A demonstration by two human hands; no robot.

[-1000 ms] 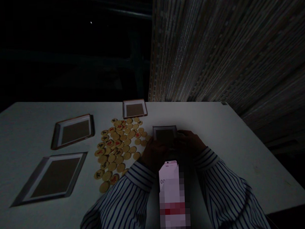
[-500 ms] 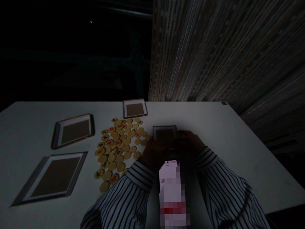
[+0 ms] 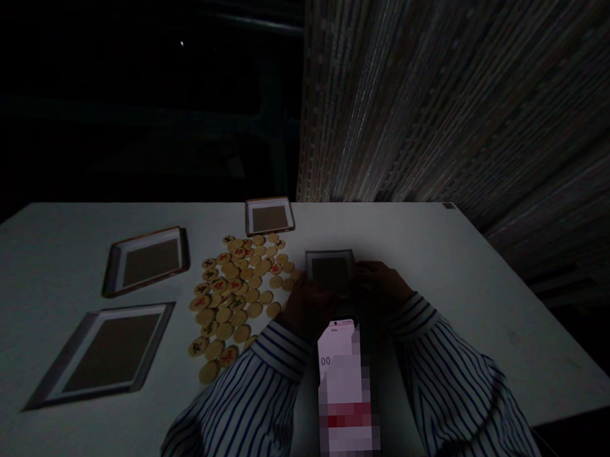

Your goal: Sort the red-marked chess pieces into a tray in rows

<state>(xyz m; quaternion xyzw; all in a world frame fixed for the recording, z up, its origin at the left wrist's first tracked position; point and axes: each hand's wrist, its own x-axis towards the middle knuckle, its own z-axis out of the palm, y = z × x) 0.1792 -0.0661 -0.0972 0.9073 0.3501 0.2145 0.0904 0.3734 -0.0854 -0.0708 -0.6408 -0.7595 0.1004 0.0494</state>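
Note:
In dim light both hands rest on a small shallow tray point(image 3: 330, 266) on the white table point(image 3: 467, 296). My left hand point(image 3: 308, 307) lies at the tray's near left edge and my right hand point(image 3: 383, 284) at its near right edge; the fingers curl around it, though darkness hides how firmly. A pile of several round tan game pieces point(image 3: 237, 291) with black and red marks lies just left of my left hand. A lit phone point(image 3: 344, 380) stands between my striped sleeves.
Three more shallow trays lie on the table: a large one point(image 3: 106, 355) at the near left, a medium one point(image 3: 147, 261) behind it, a small one point(image 3: 268, 216) at the far middle. A ribbed wall point(image 3: 455, 96) rises behind the table's right side.

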